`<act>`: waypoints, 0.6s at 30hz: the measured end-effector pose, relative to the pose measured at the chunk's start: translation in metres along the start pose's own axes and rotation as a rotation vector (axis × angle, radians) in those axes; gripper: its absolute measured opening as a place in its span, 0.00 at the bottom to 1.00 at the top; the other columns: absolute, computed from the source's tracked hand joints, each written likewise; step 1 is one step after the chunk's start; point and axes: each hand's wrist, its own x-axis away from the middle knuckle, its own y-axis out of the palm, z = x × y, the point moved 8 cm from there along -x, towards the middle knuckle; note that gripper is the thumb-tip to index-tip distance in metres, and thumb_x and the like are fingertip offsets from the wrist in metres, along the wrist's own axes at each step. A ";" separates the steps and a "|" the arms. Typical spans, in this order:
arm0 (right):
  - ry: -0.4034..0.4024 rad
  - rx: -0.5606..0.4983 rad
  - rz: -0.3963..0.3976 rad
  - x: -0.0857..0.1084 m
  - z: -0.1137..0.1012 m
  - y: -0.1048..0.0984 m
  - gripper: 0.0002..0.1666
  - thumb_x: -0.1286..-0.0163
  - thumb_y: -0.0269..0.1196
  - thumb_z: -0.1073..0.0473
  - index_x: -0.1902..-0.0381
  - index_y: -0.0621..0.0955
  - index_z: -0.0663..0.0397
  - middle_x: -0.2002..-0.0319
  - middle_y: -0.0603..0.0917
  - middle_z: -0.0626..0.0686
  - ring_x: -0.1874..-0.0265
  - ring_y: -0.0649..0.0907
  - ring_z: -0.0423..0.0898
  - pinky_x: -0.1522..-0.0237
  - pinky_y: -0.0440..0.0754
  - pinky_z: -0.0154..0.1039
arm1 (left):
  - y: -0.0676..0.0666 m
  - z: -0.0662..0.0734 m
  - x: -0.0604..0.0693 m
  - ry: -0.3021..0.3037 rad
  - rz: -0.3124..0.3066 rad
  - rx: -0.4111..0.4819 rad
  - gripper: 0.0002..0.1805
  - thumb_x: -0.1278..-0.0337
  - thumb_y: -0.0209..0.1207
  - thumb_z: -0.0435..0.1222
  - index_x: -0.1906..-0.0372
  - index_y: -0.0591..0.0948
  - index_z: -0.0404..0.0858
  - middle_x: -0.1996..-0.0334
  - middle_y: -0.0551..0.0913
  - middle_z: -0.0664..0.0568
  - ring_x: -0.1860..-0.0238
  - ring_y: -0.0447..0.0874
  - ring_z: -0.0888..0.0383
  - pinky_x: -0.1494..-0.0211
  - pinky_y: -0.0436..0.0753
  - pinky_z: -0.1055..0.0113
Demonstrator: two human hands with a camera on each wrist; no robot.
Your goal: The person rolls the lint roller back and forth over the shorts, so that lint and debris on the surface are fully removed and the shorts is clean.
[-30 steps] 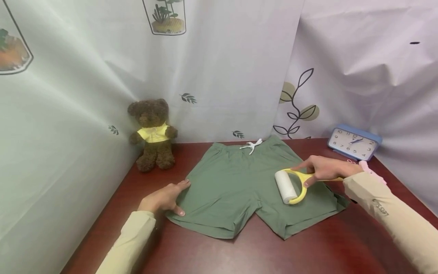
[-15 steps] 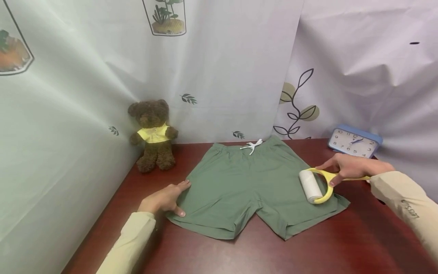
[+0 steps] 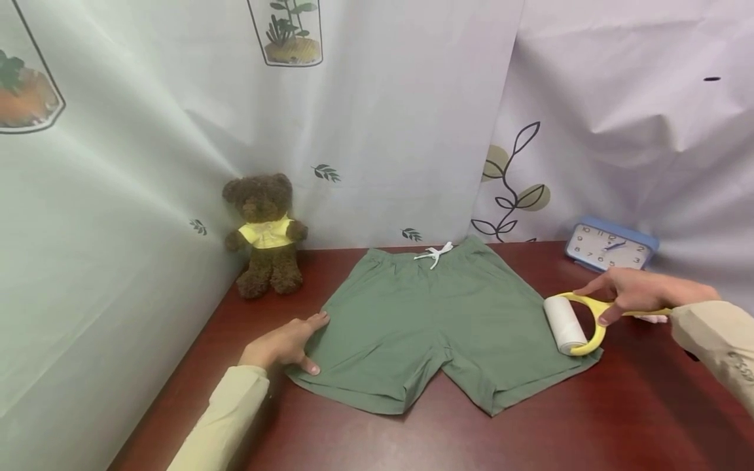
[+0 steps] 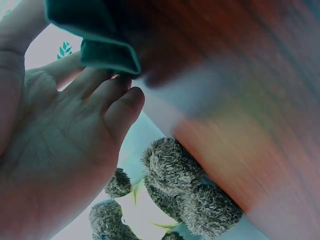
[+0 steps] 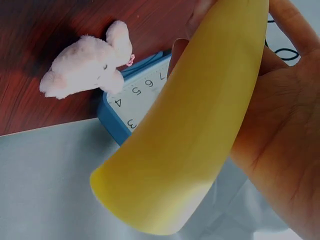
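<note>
Green shorts (image 3: 406, 320) with a white drawstring (image 3: 434, 254) lie spread flat on the table, waistband at the back. My left hand (image 3: 283, 343) rests on their left edge near the leg hem, fingers and thumb spread; the left wrist view shows the palm from below beside a fold of green cloth. In my right hand (image 3: 650, 289) I grip the yellow handle of a lint roller (image 3: 564, 325). Its white roll lies at the right edge of the right leg. The handle (image 5: 185, 135) fills much of the right wrist view and covers part of the fingers.
Against the back left stands a brown teddy bear (image 3: 265, 232) in a yellow top. A blue alarm clock (image 3: 611, 245) sits at the back right, with a pink plush toy (image 5: 85, 67) in front of it. White printed sheets (image 3: 383, 131) hang behind the dark red table (image 3: 448, 438).
My right hand has moved the lint roller rightward across the right leg to its outer edge. The left hand has stayed in place on the shorts.
</note>
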 end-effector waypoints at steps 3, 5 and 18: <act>0.008 0.001 -0.004 0.001 0.001 -0.002 0.42 0.46 0.76 0.53 0.36 0.77 0.68 0.88 0.59 0.40 0.86 0.56 0.31 0.80 0.62 0.27 | 0.001 -0.001 0.000 -0.005 -0.003 0.001 0.60 0.64 0.79 0.40 0.22 0.60 0.36 0.20 0.56 0.41 0.21 0.56 0.38 0.23 0.64 0.42; 0.013 -0.003 -0.007 0.002 0.001 -0.004 0.42 0.46 0.76 0.54 0.36 0.77 0.69 0.88 0.56 0.40 0.88 0.53 0.33 0.82 0.59 0.27 | 0.001 -0.001 0.000 -0.008 -0.002 0.000 0.60 0.64 0.79 0.40 0.22 0.60 0.36 0.20 0.56 0.41 0.21 0.56 0.38 0.23 0.64 0.42; -0.022 0.024 -0.043 0.000 0.007 -0.008 0.42 0.45 0.75 0.54 0.37 0.76 0.72 0.71 0.88 0.57 0.90 0.57 0.33 0.83 0.64 0.26 | 0.002 -0.001 -0.001 -0.016 -0.002 -0.005 0.59 0.63 0.78 0.41 0.22 0.60 0.37 0.20 0.56 0.41 0.20 0.56 0.39 0.22 0.63 0.42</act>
